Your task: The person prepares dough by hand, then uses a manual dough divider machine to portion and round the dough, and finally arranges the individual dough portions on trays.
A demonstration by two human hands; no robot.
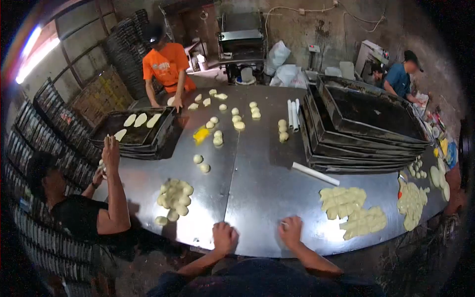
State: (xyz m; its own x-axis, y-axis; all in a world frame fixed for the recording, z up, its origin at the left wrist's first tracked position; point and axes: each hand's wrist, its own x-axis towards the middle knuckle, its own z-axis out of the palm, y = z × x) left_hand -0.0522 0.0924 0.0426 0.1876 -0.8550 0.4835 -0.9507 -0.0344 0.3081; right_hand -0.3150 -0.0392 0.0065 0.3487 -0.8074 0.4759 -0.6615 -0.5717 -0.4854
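Near the front edge of the metal table (257, 198), my left hand (225, 237) rests with its fingers curled down against the surface. My right hand (291, 231) is likewise curled, a short way to the right; a small pale spot shows by its thumb. What lies under either palm is hidden. To the left of my left hand sits a cluster of round dough balls (174, 198). Flat, lumpy dough sheets (342, 202) lie to the right of my right hand, with another dough piece (411, 204) farther right.
A tall stack of black trays (366, 153) stands at the right, with a white tube (315, 174) before it. Flattened dough pieces lie on the left tray (133, 136). A person in orange (166, 67), one in black (81, 218) and one in blue (398, 79) work around the table.
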